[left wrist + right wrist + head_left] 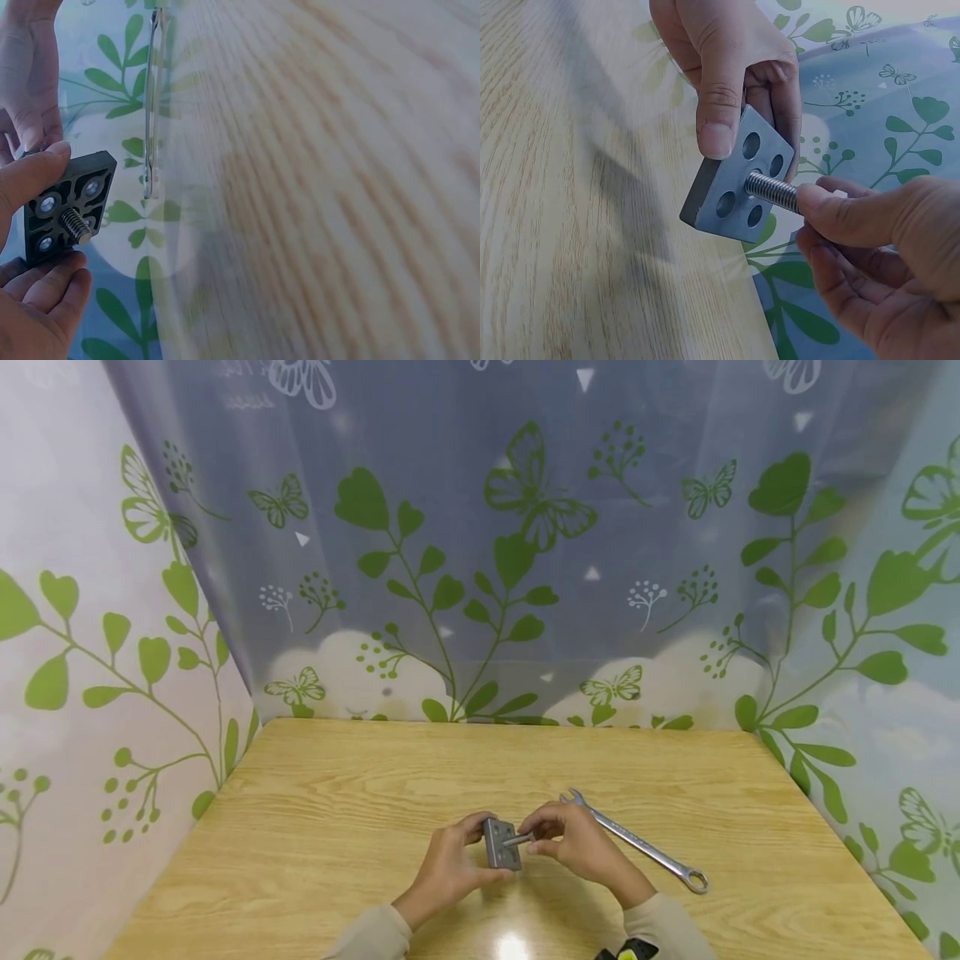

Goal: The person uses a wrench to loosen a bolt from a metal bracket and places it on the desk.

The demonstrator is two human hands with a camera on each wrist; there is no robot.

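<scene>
A square grey block with a hole near each corner is gripped along its edges by my left hand, thumb on one side and fingers on the other. A threaded bolt runs through the block's middle. Its tip sticks out of the ribbed dark face in the left wrist view. My right hand pinches the bolt's outer end between thumb and fingers; the head is mostly hidden by them. Both hands hold the block and bolt above the wooden table.
A silver combination wrench lies slantwise on the table just right of my right hand, its ring end toward the front right. Behind the table hangs a curtain printed with leaves and butterflies, with similar sheets at both sides.
</scene>
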